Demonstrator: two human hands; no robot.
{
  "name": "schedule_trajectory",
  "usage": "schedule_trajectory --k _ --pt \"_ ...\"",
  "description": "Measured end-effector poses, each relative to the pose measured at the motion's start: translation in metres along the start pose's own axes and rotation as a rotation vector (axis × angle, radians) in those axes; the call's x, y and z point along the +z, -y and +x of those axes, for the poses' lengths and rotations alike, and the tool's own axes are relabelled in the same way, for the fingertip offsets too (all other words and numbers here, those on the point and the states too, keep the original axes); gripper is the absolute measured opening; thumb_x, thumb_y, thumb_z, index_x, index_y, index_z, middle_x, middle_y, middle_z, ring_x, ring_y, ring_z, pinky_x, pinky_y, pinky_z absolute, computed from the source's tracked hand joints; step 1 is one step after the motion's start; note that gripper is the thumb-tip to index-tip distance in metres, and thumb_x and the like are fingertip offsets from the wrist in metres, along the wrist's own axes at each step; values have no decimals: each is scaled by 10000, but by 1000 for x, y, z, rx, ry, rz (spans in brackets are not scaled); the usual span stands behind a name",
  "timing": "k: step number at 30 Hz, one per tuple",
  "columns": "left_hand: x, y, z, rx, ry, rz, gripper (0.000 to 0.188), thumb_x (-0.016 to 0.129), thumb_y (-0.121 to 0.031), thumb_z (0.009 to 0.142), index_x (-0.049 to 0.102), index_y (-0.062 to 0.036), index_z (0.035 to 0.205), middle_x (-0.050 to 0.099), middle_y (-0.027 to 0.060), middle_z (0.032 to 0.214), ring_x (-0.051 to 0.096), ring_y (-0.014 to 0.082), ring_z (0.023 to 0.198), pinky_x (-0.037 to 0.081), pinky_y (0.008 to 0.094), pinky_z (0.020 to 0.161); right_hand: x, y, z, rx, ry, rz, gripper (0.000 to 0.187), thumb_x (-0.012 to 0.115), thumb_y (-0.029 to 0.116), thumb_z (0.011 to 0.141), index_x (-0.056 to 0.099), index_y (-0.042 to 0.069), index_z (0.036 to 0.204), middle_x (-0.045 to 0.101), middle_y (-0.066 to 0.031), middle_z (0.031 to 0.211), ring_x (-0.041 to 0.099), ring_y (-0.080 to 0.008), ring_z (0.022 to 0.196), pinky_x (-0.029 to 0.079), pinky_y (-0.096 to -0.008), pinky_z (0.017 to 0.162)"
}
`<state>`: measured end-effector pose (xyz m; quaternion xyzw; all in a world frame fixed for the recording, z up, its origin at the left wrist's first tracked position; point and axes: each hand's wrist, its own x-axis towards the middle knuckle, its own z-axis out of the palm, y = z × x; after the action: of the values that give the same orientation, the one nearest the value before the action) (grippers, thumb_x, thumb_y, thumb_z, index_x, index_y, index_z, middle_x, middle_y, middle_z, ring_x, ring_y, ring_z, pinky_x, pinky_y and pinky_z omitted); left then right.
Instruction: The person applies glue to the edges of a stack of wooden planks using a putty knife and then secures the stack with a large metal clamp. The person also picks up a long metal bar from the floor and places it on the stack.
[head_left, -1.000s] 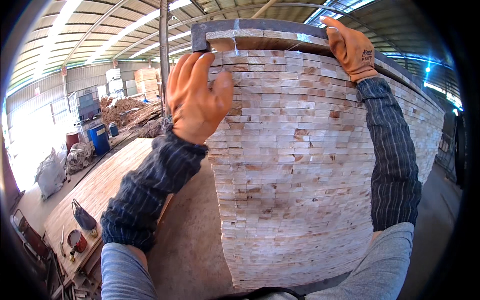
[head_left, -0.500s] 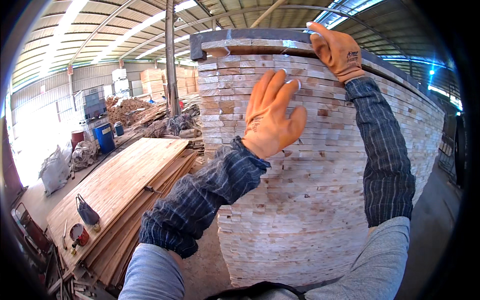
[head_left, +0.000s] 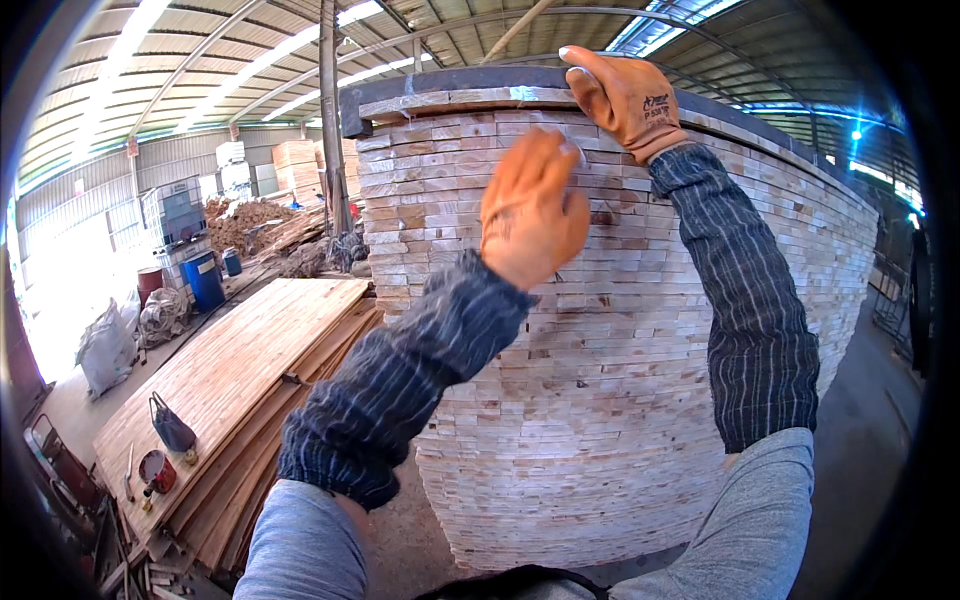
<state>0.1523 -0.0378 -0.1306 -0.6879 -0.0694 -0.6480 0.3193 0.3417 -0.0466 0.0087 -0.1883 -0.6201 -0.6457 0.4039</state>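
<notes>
A tall stack of pale wooden strips [head_left: 560, 400] stands before me, topped by a pale board [head_left: 450, 101] and a dark slab [head_left: 480, 78]. My right hand [head_left: 625, 105], in an orange glove, is closed at the stack's upper edge. Its thumb side lies over the dark slab, and its curled fingers are partly hidden. Lower and to the left, my left hand [head_left: 532, 215], in a matching glove, is held up against the strip ends with its fingers stretched out. Motion blurs it slightly; whether it touches the wood I cannot tell.
To the left lies a low pile of wide wooden panels [head_left: 240, 350], bearing a dark bag-like object [head_left: 173, 428] and a red can [head_left: 157, 470]. Beyond are a blue drum [head_left: 204, 282], white sacks [head_left: 107, 347] and a post [head_left: 333, 120].
The stack and my right hand appear farther left in view. My left hand has shifted slightly up and left, its fingers now blurred. The gap under the top board looks narrower.
</notes>
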Motion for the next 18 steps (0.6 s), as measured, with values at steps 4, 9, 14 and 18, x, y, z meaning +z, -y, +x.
schedule_trajectory --k 4,9,14,18 --pt "-30 -31 -38 35 147 -169 367 685 -22 771 701 1 1136 698 180 1186 639 413 1169 520 485 1015 0 0 -10 23 24 56 353 668 276 990 635 188 1331 720 -101 815 691 -293 719 557 -419 658" --pt "-72 -69 -93 -161 261 -143 384 696 -34 786 697 5 1168 692 201 1203 630 411 1199 519 480 1018 -11 8 -1 83 21 175 440 632 429 999 635 165 1351 740 -147 1115 711 -320 1010 574 -431 882" --pt "-86 -127 -197 -479 280 -139 391 706 -21 788 685 11 1177 689 220 1199 643 421 1174 526 478 1003 -18 47 -2 41 28 72 609 563 594 980 587 178 1424 571 -126 1468 502 -329 1382 356 -504 1193" --pt "-112 -183 -283 -766 317 -85 335 699 -37 797 682 23 1126 704 215 1146 663 415 1111 534 459 980 -18 73 -3 61 3 6 622 561 558 980 529 193 1482 521 -116 1515 428 -328 1443 298 -495 1227"
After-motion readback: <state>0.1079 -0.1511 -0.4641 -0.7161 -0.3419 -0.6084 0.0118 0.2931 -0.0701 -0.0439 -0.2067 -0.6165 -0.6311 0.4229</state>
